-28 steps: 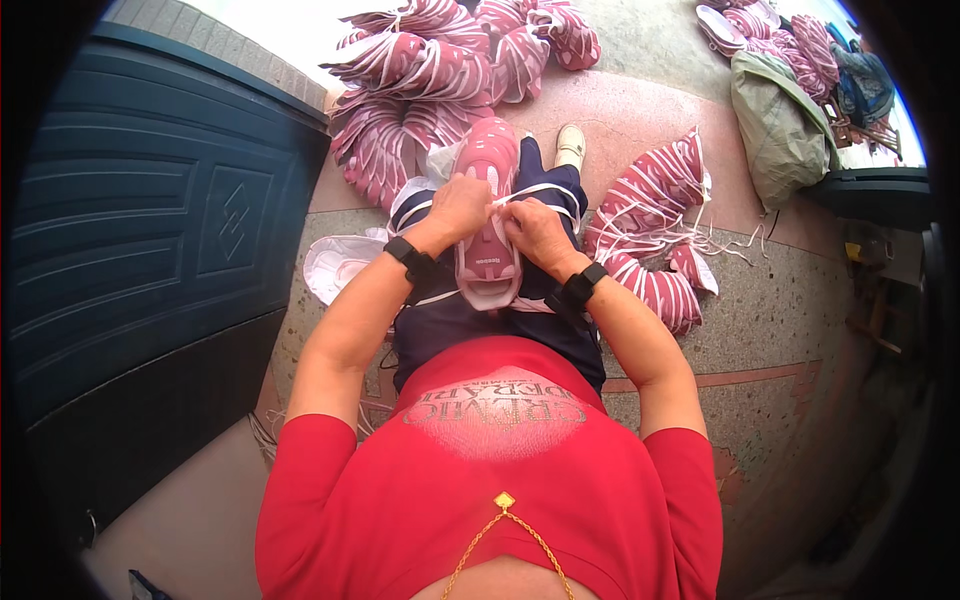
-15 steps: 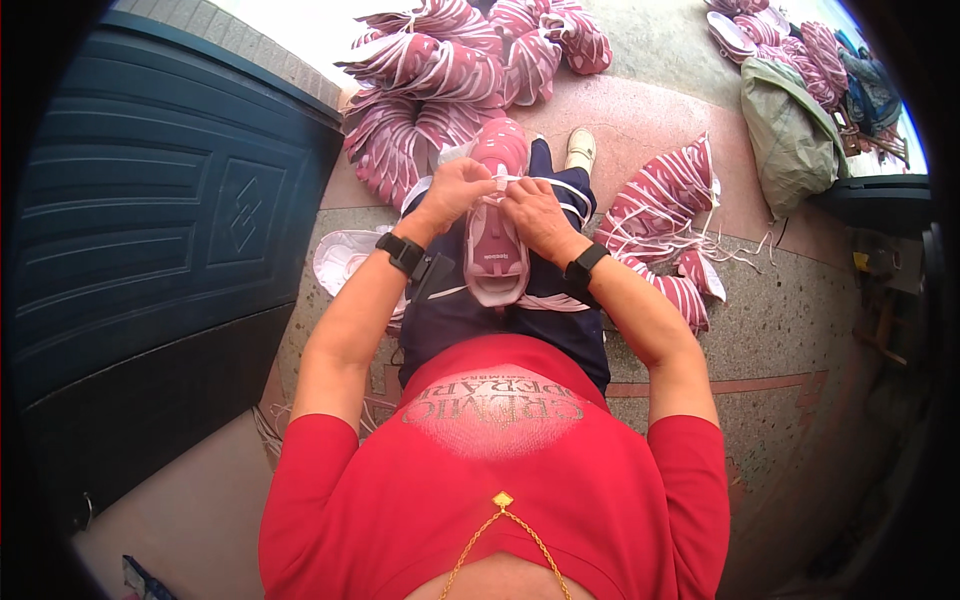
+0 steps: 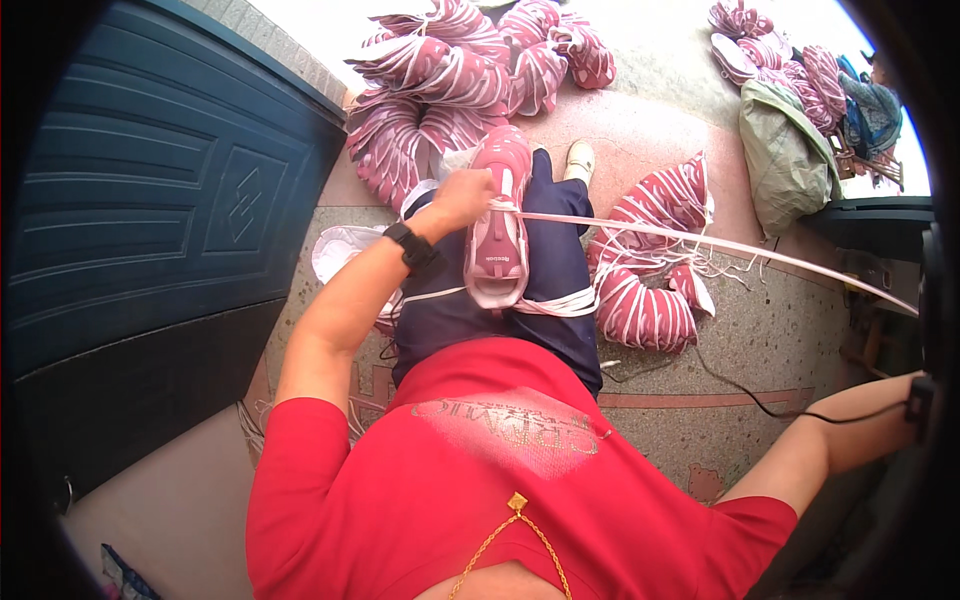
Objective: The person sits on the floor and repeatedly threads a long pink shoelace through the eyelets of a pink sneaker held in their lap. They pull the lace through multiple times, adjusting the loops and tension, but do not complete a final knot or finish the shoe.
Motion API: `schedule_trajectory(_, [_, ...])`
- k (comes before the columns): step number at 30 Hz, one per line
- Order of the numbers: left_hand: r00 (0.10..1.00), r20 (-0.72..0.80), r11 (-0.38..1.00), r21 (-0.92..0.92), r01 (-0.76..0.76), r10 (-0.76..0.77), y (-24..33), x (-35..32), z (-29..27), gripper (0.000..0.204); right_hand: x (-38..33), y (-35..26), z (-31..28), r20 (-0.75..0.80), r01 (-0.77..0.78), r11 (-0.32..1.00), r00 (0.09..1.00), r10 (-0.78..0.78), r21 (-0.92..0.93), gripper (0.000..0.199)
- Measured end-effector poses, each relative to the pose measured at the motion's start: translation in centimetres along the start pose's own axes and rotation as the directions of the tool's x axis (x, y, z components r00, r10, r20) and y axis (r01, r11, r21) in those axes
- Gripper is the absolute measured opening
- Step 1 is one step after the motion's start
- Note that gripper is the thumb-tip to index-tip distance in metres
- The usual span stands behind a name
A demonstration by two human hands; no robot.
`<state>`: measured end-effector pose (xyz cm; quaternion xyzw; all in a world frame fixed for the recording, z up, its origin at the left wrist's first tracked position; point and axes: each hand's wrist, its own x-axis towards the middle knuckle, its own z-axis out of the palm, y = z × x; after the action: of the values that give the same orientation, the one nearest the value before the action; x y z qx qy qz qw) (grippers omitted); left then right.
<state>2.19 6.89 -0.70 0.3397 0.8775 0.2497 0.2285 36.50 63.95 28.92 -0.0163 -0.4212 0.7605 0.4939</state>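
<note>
A pink and white shoe upper (image 3: 495, 240) lies lengthwise along my lap, its heel opening toward me. My left hand (image 3: 465, 195) is closed at its lacing, apparently pinching the white lace; the fingertips are partly hidden. From there a long white shoelace (image 3: 720, 240) runs taut to the right, as far as the dark rim of the picture. My right arm (image 3: 850, 430) reaches out to the right side, and the hand is beyond the rim. More white laces (image 3: 560, 302) cross my right thigh.
Bundles of pink uppers (image 3: 440, 90) are heaped ahead, with a curved row of uppers (image 3: 650, 300) on the floor to my right. A dark blue door (image 3: 120, 200) stands at my left. A pale green sack (image 3: 790, 160) sits at the far right, near more uppers.
My right hand has left the shoe and swung far right, out of the picture. A lace is now stretched from the shoe to that side. The left hand stays at the lacing.
</note>
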Motion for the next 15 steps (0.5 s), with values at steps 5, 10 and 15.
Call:
schedule_trajectory(5, [0.987, -0.157, 0.993, 0.115, -0.008, 0.027, -4.0, -1.4, 1.0, 0.024, -5.4, 15.8, 3.7, -0.077, -0.249, 0.834, 0.967, 0.243, -0.492, 0.022])
schedule_trajectory(10, [0.990, -0.118, 0.987, 0.144, -0.064, 0.081, -4.3, -1.9, 1.6, 0.016, -24.2, 36.9, 14.3, 0.182, -0.278, 0.309, 0.403, 0.897, -0.910, 0.027])
schedule_trajectory(15, [0.987, -0.111, 0.979, -0.160, -0.129, 0.112, -3.7, -3.1, -0.8, 0.014, -34.8, 43.9, 19.3, 0.296, 0.244, 0.194, 0.505, 0.811, -0.950, 0.021])
